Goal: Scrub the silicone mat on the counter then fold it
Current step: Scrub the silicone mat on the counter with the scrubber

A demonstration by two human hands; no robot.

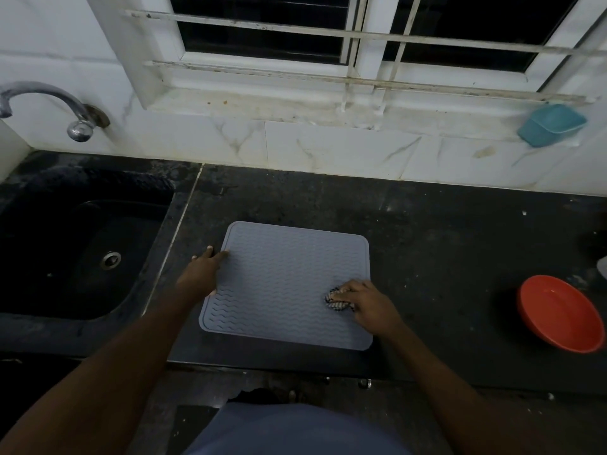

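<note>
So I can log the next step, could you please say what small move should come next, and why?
Probably sweep the scrubber leftward across the mat: the right hand grips it near the mat's right edge, the left hand presses the left edge, and the mat lies flat, not yet folded.

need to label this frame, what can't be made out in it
Head view only:
- scrubber: mostly hidden under the right hand, so its shape is unclear.
- silicone mat: part of its left edge is covered by the left hand.
- pale object: cut off by the right frame edge, unidentifiable.
- orange bowl: too dim to tell whether it holds water.
- tap: spout tip cut off by the left edge.
</note>
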